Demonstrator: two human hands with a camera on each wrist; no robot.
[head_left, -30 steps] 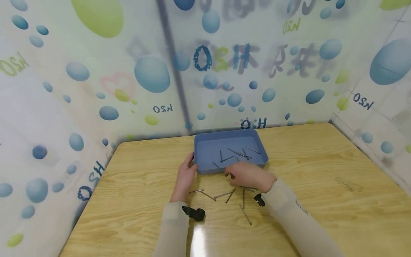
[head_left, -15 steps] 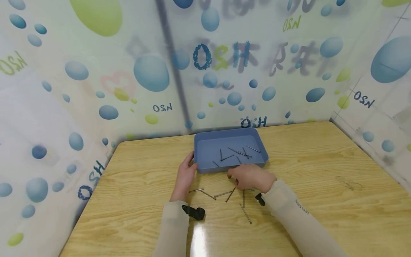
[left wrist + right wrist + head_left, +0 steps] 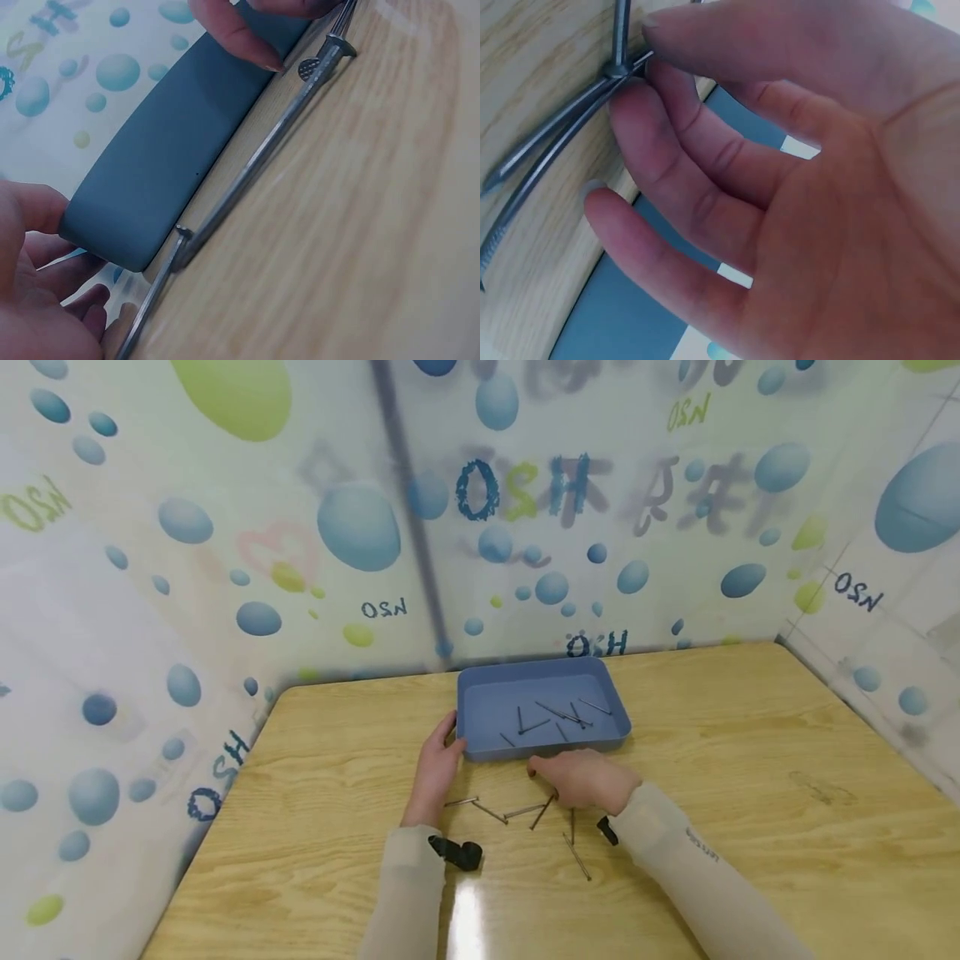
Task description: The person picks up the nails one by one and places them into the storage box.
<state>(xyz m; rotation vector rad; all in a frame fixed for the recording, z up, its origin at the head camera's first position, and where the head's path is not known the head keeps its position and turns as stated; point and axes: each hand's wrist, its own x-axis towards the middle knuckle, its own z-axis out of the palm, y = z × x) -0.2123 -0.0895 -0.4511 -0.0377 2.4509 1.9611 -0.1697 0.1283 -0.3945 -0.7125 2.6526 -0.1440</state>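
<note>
A blue tray [image 3: 491, 752] stands near the back of the table, with several nails [image 3: 536, 726] lying loose inside it. My left hand [image 3: 437, 770] holds the tray's left end, thumb at the front corner and fingers along the side. More nails [image 3: 491, 812] lie scattered on the wood in front of the tray. Just before the tray's front wall, my right hand [image 3: 581, 778] reaches down to the table. Its thumb and fingertips pinch the end of a nail [image 3: 536, 176] in the right wrist view; another nail lies crossed against it. The palm hides part of the pile from above.
The wooden table [image 3: 322, 860] meets a patterned wall covering [image 3: 300, 527] behind the tray and at both sides. Black wrist cameras [image 3: 461, 856] sit on both sleeves. One nail [image 3: 577, 857] lies nearer to me, left of the right forearm.
My right hand has lowered slightly toward the nails and drawn a little away from the tray's front wall. The left hand stays on the tray. The head view has shifted slightly.
</note>
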